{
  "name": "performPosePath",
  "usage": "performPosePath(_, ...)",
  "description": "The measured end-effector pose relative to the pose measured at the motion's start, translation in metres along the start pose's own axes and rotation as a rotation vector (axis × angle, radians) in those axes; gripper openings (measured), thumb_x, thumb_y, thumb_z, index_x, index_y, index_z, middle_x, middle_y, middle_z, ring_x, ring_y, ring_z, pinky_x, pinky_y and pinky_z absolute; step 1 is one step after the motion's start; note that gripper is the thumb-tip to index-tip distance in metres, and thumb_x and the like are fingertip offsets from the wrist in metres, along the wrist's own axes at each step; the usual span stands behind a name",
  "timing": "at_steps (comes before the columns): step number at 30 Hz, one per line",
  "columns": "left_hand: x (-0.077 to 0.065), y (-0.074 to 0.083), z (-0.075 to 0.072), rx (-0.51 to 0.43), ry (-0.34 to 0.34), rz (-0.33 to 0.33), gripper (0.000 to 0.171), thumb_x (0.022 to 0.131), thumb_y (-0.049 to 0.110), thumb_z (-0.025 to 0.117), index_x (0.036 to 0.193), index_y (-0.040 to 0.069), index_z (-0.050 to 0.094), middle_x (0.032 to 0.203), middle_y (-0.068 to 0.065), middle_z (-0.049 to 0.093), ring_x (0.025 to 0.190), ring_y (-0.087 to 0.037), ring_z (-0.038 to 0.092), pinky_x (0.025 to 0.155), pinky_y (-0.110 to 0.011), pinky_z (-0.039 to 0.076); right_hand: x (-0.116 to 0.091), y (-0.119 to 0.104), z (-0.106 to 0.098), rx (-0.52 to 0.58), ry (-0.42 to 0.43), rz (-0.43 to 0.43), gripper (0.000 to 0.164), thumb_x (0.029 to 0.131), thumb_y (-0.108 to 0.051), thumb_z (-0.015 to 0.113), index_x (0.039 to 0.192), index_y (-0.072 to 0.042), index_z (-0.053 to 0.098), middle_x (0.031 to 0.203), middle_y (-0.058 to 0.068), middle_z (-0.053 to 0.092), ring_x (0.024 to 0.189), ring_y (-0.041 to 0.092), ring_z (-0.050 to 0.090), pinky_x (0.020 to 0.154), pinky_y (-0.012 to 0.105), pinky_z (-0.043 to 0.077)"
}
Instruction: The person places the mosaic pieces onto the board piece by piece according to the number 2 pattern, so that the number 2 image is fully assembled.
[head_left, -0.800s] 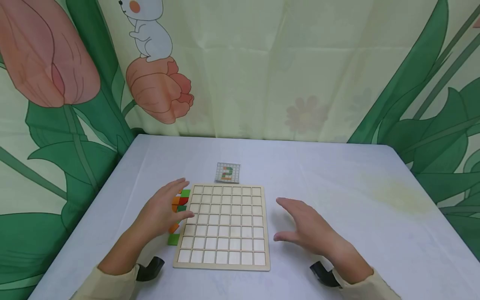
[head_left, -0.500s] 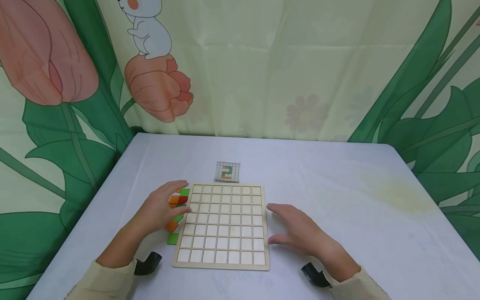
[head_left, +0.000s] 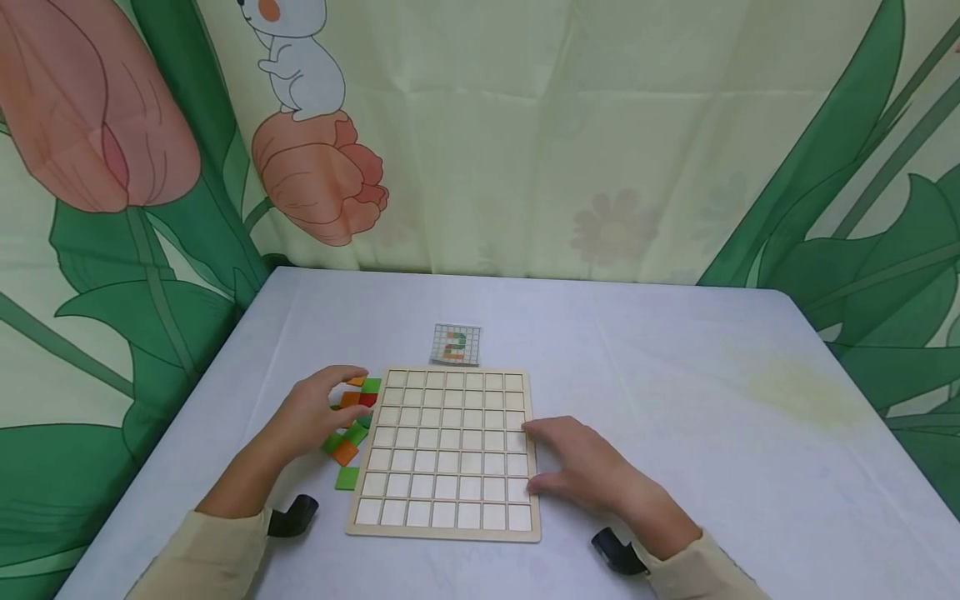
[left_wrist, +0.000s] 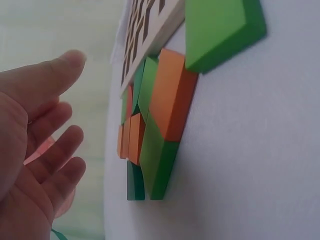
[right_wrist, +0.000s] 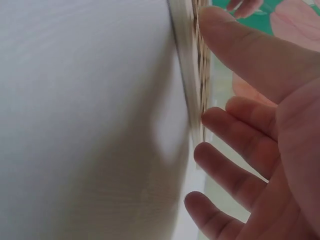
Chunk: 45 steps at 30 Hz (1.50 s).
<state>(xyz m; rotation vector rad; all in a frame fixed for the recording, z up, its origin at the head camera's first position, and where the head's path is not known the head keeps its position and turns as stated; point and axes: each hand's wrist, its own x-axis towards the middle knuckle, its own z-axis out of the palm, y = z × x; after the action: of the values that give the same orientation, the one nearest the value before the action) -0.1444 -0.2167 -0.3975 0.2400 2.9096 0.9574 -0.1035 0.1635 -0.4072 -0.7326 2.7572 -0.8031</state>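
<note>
well, the left hand (head_left: pixel 303 419) hangs with thumb and fingers wide apart near coloured blocks (head_left: pixel 350 399) lying left of the gridded wooden board (head_left: pixel 448 439). the right hand (head_left: pixel 588 462), likewise spread, is at its right edge; i can't tell whether it touches. just beyond the board, a small card (head_left: pixel 455 345) lies on the white table (head_left: pixel 660 367).

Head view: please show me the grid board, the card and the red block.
Grid board (head_left: pixel 447 461), head view: a central cell.
Card (head_left: pixel 455 345), head view: its printed middle.
Red block (head_left: pixel 367 399), head view: its top face.
</note>
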Motion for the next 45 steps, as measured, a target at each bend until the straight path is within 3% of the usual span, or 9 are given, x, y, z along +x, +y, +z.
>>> performPosePath(5, 0.007, -0.008, 0.001, -0.013, -0.016, -0.060, 0.055, 0.091, 0.021, 0.076, 0.140, 0.007, 0.055, 0.141, -0.020, 0.053, 0.125, -0.047, 0.047, 0.094, -0.057, 0.049, 0.000, 0.001, 0.001, 0.009, -0.018, 0.006, 0.063, 0.077, -0.021, 0.085, 0.132, -0.003, 0.061, 0.130, 0.011, 0.061, 0.124, 0.033, 0.053, 0.103, 0.051, 0.041)
performPosePath(13, 0.018, -0.019, -0.001, -0.051, -0.050, -0.127, 0.056, 0.095, 0.024, 0.071, 0.144, 0.007, 0.051, 0.142, -0.024, 0.050, 0.129, -0.048, 0.044, 0.096, -0.057, 0.048, -0.003, 0.005, 0.004, 0.009, -0.021, -0.011, 0.064, 0.080, -0.024, 0.084, 0.135, -0.003, 0.059, 0.133, 0.011, 0.060, 0.126, 0.033, 0.052, 0.104, 0.052, 0.040)
performPosePath(17, 0.026, -0.025, -0.001, -0.081, -0.068, -0.141, 0.055, 0.095, 0.021, 0.068, 0.145, 0.006, 0.050, 0.143, -0.025, 0.048, 0.128, -0.048, 0.044, 0.098, -0.057, 0.047, -0.004, 0.006, 0.004, 0.003, -0.018, -0.021, 0.063, 0.081, -0.025, 0.084, 0.135, -0.004, 0.059, 0.133, 0.010, 0.059, 0.125, 0.033, 0.052, 0.103, 0.052, 0.040)
performPosePath(27, 0.039, -0.029, 0.000, -0.054, -0.085, -0.157, 0.049, 0.096, 0.019, 0.068, 0.141, 0.006, 0.054, 0.141, -0.024, 0.051, 0.128, -0.046, 0.045, 0.100, -0.056, 0.046, -0.004, 0.004, 0.005, 0.001, -0.019, 0.016, 0.064, 0.081, -0.027, 0.084, 0.136, -0.005, 0.059, 0.135, 0.010, 0.059, 0.128, 0.033, 0.051, 0.105, 0.052, 0.039)
performPosePath(45, 0.050, -0.035, 0.000, -0.050, -0.090, -0.166, 0.039, 0.097, 0.015, 0.067, 0.133, 0.001, 0.058, 0.133, -0.022, 0.057, 0.120, -0.038, 0.052, 0.099, -0.051, 0.047, -0.003, 0.004, 0.005, 0.006, -0.015, 0.004, 0.064, 0.081, -0.028, 0.083, 0.135, -0.004, 0.058, 0.134, 0.011, 0.059, 0.128, 0.034, 0.051, 0.105, 0.053, 0.039)
